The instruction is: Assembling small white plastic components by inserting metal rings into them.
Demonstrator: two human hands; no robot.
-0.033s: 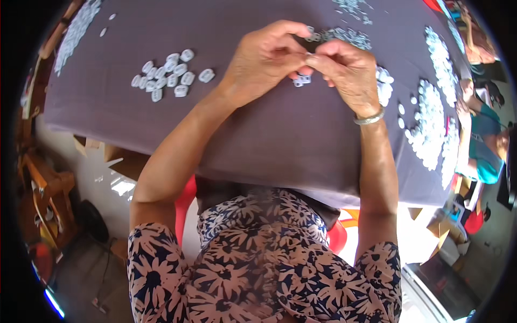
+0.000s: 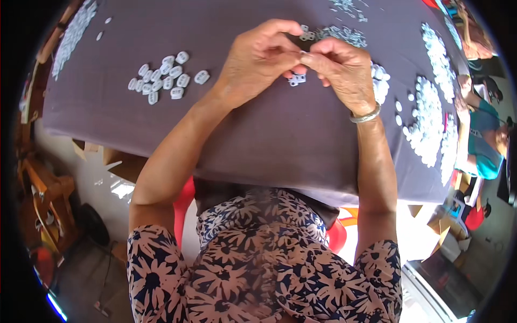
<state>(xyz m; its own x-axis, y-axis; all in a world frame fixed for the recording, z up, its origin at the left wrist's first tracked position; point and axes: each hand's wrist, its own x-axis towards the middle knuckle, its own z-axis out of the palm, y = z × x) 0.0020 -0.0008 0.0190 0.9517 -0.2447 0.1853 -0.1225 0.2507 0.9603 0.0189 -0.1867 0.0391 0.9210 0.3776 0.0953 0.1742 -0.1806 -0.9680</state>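
Note:
Both my hands meet above the dark tablecloth, fingertips nearly touching. My left hand is closed in a pinch at thumb and index finger. Opposite it, my right hand pinches as well, a bracelet on its wrist. Between the fingertips sits a tiny pale piece, mostly hidden, whose kind I cannot make out. Under the hands lie a few small white plastic pieces. Just beyond the fingers is a heap of small greyish pieces. Left of my left hand, several white oval plastic pieces are loosely grouped.
More white pieces lie beside my right wrist. Larger white heaps spread along the table's right side, and another heap lies far left. A person in a teal top is at the right edge. Cardboard boxes stand below the table.
The view has shifted a little, so hands and table contents appear slightly farther left. Both hands keep their fingertip pinch.

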